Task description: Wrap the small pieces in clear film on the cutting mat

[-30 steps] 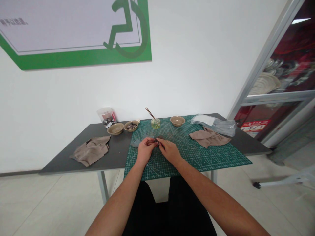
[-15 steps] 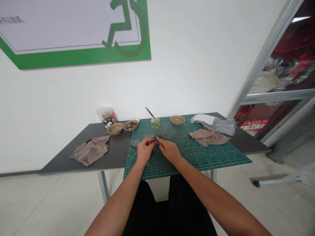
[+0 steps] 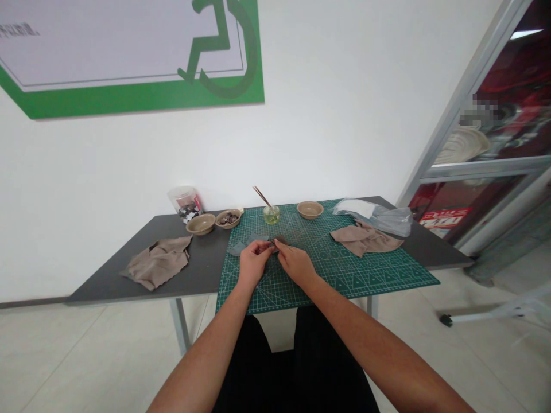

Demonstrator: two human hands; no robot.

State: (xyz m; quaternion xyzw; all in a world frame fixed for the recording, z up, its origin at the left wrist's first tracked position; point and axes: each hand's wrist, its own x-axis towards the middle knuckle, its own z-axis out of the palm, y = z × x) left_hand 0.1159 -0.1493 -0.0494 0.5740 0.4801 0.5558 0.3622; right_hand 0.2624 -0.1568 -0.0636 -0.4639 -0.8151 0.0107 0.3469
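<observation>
My left hand (image 3: 253,263) and my right hand (image 3: 298,264) meet above the green cutting mat (image 3: 344,269). Thumb and fingers are closed on both, fingertips almost touching. Between them is a small dark piece, too small and covered to name. A sheer dark scrap (image 3: 280,238) shows just beyond the right fingertips. Beside the left fingers, a thin see-through bluish-grey piece (image 3: 236,249) lies on the mat. Behind the hands stands a small glass jar (image 3: 271,217) of yellow-green liquid, with thin brown sticks (image 3: 262,195) leaning in it.
Along the back are a clear plastic tub (image 3: 186,202), a tan bowl (image 3: 201,224), a bowl (image 3: 228,226) of dark pieces and another bowl (image 3: 310,210). Brown cloths lie left (image 3: 161,264) and right (image 3: 365,238), near a plastic bag (image 3: 390,219). A wall rises behind the table (image 3: 202,275).
The camera view has shifted very slightly. Both hands stay in the same place, fingertips still together, with only a tiny change in the fingers.
</observation>
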